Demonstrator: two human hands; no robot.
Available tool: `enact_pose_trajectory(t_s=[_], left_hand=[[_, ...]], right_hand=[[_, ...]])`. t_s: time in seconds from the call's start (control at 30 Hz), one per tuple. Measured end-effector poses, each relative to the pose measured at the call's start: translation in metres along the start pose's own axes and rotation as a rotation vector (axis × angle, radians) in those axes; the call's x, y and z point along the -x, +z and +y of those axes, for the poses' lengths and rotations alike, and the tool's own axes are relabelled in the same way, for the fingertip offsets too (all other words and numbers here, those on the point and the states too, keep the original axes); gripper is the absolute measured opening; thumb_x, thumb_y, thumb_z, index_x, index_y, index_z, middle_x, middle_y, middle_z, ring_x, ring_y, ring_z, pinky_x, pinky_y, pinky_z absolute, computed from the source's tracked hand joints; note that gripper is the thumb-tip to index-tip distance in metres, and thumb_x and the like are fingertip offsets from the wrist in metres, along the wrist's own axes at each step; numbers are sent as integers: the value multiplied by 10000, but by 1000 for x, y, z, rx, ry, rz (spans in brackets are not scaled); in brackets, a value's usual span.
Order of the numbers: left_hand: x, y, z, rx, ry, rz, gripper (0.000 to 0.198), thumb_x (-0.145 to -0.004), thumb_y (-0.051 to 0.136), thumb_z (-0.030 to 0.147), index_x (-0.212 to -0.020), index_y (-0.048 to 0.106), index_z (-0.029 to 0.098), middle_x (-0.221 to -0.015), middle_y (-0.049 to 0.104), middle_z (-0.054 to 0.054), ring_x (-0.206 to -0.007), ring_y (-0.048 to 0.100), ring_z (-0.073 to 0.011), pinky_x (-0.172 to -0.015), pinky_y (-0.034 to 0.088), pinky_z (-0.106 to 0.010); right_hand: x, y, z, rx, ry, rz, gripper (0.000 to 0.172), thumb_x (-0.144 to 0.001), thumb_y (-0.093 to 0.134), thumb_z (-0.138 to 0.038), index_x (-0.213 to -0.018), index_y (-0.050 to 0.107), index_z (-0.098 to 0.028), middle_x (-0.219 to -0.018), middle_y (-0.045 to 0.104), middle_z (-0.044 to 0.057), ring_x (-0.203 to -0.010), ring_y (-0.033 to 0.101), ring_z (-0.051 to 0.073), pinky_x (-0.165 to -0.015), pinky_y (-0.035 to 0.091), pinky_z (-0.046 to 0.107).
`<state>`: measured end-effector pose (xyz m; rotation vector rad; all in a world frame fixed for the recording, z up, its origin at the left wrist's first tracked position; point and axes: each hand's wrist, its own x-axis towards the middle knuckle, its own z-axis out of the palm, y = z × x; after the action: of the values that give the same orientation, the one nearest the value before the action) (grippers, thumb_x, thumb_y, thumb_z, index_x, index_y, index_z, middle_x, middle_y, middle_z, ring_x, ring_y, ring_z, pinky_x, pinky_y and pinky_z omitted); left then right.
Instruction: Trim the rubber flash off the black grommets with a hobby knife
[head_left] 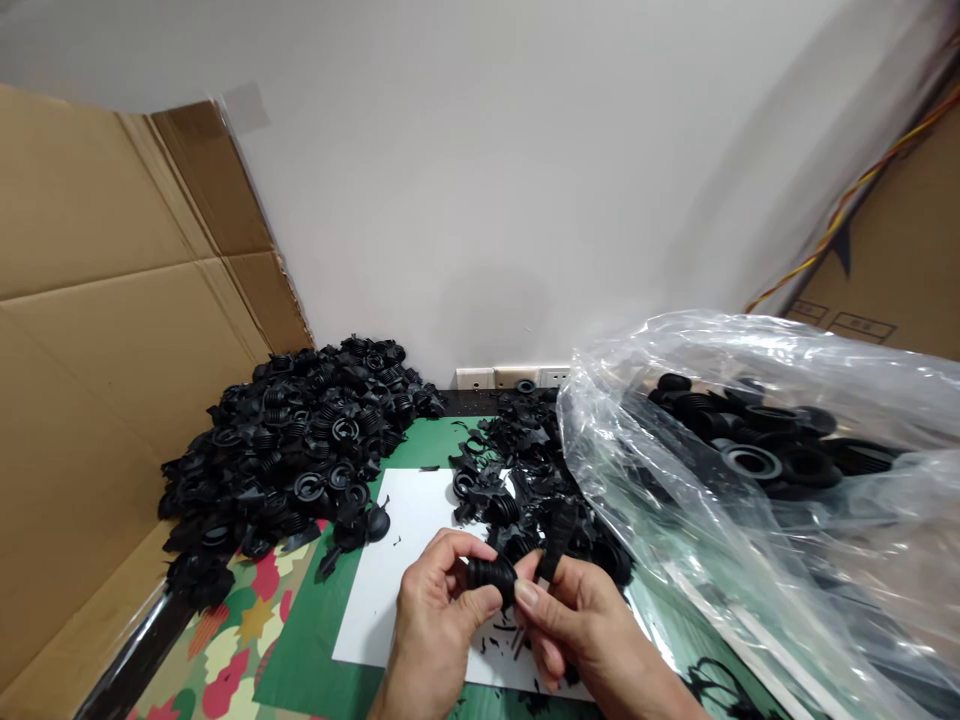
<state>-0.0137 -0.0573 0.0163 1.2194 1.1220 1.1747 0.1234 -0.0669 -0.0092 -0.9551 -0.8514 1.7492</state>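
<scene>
My left hand (439, 615) is closed around a small black ribbed rubber bellows (491, 578), with thumb and fingers on its sides. At the bellows' right end, the thumb and forefinger of my right hand (574, 610) are pinched together at its rim. A dark flat piece (559, 540) sticks up between my right fingers; its kind is unclear. Both hands are above a white sheet (375, 590) on a green mat (307, 670). Black rubber scraps and parts (536, 470) lie just beyond my hands, and small shreds are scattered on the sheet.
A large heap of black rubber parts (292, 440) rests at left against a cardboard box (97, 270). On the right, a clear plastic bag (667, 340) holds more black parts (787, 440). Wall sockets (476, 379) are at the back, beneath a pale wall (480, 180).
</scene>
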Motion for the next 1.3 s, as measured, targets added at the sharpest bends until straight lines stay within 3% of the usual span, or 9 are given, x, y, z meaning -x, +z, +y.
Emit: enact_pose_trajectory(t_s=[0.2, 0.4, 0.53, 0.63, 0.7, 0.87, 1.0, 1.17, 1.3], left_hand=[[4, 2, 0, -92, 86, 33, 139, -665, 609, 99, -744, 662, 201, -735, 556, 14, -695, 506, -149, -632, 383, -237], [3, 4, -1, -111, 4, 42, 40, -681, 600, 159, -710, 612, 185, -673, 536, 18, -654, 494, -156, -606, 375, -256], [0, 2, -3, -189, 59, 49, 33, -709, 571, 165, -703, 598, 184, -699, 534, 8, -681, 496, -167, -625, 378, -264], [0, -1, -5, -232, 89, 59, 51, -726, 555, 158, -717, 593, 191, -713, 523, 9, -679, 491, -164, -615, 374, -259], [1, -2, -7, -250, 94, 59, 61, -727, 552, 149, -713, 590, 194, -714, 519, 10, -679, 492, -162, -611, 373, -257], [4, -2, -8, -272, 63, 77, 69, -736, 549, 150, -728, 595, 202, -725, 540, 0, -696, 516, -178, -596, 386, -259], [5, -1, -7, -304, 78, 71, 64, -743, 545, 161, -730, 591, 204, -731, 544, -6, -697, 517, -186, -605, 392, -270], [6, 0, -3, -396, 116, 23, 77, -778, 502, 160, -750, 558, 206, -757, 514, -5, -719, 501, -187, -650, 384, -285], [7, 1, 0, -446, 123, 8, 98, -791, 475, 149, -749, 544, 205, -769, 505, -11, -730, 498, -193, -656, 376, -292]], right_hand=[[1, 3, -5, -82, 62, -23, 355, -660, 710, -467, -674, 518, -169, -311, 441, -89, -288, 345, 49, -359, 308, 169], [0, 8, -4, -134, 97, -29, 337, -674, 701, -443, -617, 528, -159, -313, 440, -81, -288, 340, 45, -361, 312, 168], [3, 5, -6, 29, -39, 92, 351, -658, 706, -474, -703, 597, -144, -372, 493, -54, -326, 394, 71, -381, 324, 192], [10, -1, -14, 144, -245, 239, 348, -629, 731, -465, -784, 684, -156, -725, 613, 26, -418, 478, 82, -415, 396, 229], [14, -2, -20, 161, -380, 316, 311, -637, 729, -450, -811, 714, -192, -909, 598, 43, -469, 502, 83, -453, 437, 244], [20, 6, -19, 149, -381, 408, 291, -649, 719, -458, -786, 698, -202, -725, 633, 11, -508, 575, 121, -491, 503, 224], [19, 9, -10, 219, -447, 468, 267, -654, 714, -449, -771, 693, -210, -771, 657, 23, -540, 616, 139, -498, 537, 220], [14, 1, -1, 320, -596, 397, 166, -711, 687, -374, -769, 701, -219, -830, 654, 45, -571, 625, 155, -499, 542, 240], [14, 1, -1, 313, -578, 375, 150, -721, 684, -368, -768, 696, -226, -824, 643, 33, -539, 614, 139, -502, 523, 236]])
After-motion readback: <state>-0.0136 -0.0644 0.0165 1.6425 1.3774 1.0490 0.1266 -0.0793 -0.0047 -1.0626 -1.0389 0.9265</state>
